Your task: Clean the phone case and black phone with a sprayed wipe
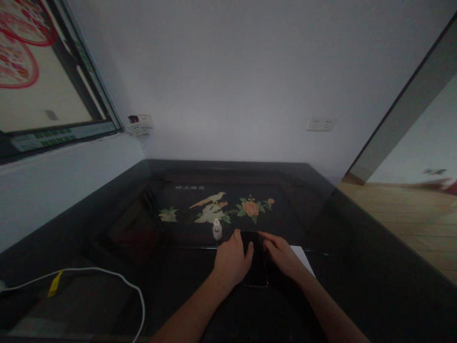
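A black phone lies flat on the dark glass table. My left hand rests on the phone's left edge, fingers curled and thumb laid over the screen. Along the phone's right edge sits my right hand, fingers held together and reaching over its top corner. A small clear dropper bottle with a white cap stands upright just beyond my left hand. A white sheet shows under my right hand.
The table carries a bird-and-flower painting under the glass. A white cable with a yellow tag loops at the left. Wall sockets sit behind, a window at the left, wooden floor at the right.
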The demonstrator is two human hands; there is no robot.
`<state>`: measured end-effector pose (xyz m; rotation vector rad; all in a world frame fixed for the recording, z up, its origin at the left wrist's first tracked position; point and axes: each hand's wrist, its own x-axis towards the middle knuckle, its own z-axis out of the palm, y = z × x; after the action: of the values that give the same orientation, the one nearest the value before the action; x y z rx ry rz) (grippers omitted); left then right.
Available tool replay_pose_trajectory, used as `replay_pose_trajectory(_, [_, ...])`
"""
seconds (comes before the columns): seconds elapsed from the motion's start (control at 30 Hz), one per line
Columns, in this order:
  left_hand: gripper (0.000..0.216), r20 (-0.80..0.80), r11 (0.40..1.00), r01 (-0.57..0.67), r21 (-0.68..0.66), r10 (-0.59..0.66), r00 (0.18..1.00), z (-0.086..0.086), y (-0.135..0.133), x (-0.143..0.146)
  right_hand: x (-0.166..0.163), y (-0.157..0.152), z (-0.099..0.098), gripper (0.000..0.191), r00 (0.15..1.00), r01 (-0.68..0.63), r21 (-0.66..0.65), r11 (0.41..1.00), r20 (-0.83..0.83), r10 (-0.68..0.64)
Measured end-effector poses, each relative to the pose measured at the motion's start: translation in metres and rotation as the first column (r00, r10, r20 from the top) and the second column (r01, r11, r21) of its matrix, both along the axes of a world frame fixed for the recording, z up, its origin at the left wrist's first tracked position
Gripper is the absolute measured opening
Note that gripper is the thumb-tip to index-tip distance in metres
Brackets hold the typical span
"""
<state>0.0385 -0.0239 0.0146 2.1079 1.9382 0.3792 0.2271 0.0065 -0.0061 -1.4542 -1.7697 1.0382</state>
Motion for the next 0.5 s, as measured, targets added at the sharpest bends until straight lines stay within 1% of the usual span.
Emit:
replay_pose_trajectory(0.2, [0.034,0.009,1.0,0.0,0.018,-0.001,1.0,-0.0058,0.0017,-0.0004,-0.0001,-0.0002,-0.0008,0.051,0.998,-0.012,0.007,1.0,0.056,0.011])
replay_pose_trajectory(0.4, [0.039,-0.005,1.0,-0.014,0.005,0.014,1.0,-0.0064,0.0019,-0.0019,0.0002,0.0008,-0.0069,0.048,0.997,-0.018,0.026,1.0,0.079,0.015])
replay_pose_trajectory(0.5, [0.039,0.048,1.0,-0.019,-0.011,0.019,0.999,-0.0051,0.0039,-0.0056,0.0011,0.0007,-0.0082,0.047,1.0,0.003,0.005,1.0,0.027,-0.003])
